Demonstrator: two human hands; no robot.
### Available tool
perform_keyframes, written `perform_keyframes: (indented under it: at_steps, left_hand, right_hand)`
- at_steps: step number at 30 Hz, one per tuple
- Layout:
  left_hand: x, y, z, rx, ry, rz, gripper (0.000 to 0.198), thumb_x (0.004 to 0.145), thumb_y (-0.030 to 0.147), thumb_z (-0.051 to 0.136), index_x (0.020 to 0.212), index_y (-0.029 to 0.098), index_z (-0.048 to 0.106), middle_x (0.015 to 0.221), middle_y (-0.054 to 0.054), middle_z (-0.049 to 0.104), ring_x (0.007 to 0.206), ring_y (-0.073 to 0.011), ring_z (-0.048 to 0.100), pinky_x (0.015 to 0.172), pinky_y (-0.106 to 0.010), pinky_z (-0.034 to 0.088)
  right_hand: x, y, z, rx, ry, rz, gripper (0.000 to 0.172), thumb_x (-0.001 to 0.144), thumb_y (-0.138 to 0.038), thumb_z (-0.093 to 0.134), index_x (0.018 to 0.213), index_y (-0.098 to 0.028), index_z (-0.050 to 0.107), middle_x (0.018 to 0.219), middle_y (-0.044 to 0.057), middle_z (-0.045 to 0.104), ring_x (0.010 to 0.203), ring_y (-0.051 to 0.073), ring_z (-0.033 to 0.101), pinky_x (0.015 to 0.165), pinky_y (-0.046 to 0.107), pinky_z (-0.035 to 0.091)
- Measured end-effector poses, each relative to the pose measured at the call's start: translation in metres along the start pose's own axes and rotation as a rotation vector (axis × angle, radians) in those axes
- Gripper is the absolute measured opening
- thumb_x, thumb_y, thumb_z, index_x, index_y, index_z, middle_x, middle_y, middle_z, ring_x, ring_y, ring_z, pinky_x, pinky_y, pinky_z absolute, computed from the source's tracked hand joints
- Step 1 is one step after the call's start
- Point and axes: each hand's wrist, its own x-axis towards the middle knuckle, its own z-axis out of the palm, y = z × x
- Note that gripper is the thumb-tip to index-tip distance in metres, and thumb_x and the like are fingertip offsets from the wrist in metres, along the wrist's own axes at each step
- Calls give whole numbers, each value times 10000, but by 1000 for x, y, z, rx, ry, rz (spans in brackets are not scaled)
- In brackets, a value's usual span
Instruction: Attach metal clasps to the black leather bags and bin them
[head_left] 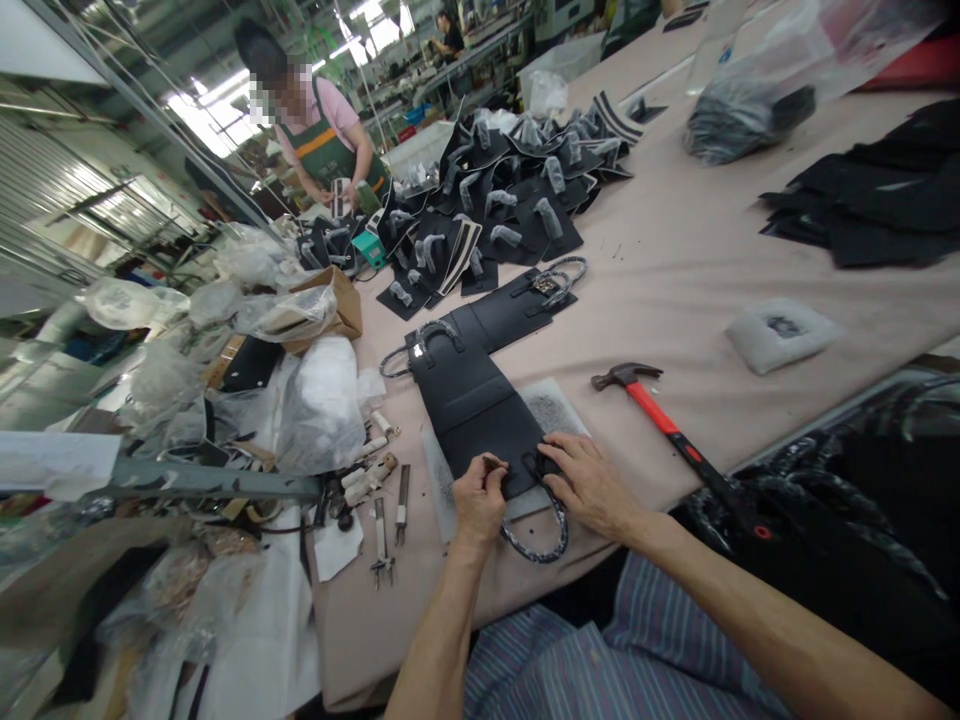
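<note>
A flat black bag panel (480,410), folded across its middle, lies in front of me with its near end on a pale speckled slab. A rope-like handle (536,555) wrapped in clear plastic loops from its near edge. My left hand (480,495) is closed in a pinch at that edge; whatever sits between thumb and finger is too small to make out. With thumb and fingers, my right hand (589,480) grips the handle's black tab at the panel's right corner. Right of the hands rests a claw hammer (664,420) with a red and black grip.
Another black panel with handles (502,315) lies beyond. Further back is a heap of black pieces (517,200) with wrapped handles. Punch-like metal tools (380,540) lie at left, near plastic bags (322,400). A white block (780,335) sits right. A co-worker (322,130) stands across the table.
</note>
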Motion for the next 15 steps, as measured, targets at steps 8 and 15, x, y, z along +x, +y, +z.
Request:
perform_keyframes:
  at_steps: [8,15]
  left_hand:
    - [0,-6,-1,61,-56,62,149,910,134,546,918,233,658,873,-5,751,800,-165,719,762,-260,527]
    - [-2,-9,2,61,-29,87,134,915,154,553,937,234,658,875,-10,746,819,-168,721,777,-256,532]
  right_hand:
    - [-7,88,-70,-291,161,251,390,940,-333,513,1216,-82,626,1233,249,610,1139,380,590,959,515,477]
    - [-18,123,-86,85,-61,777,121,774,-295,642,776,-193,576,696,110,586,679,262,588,653,394,431]
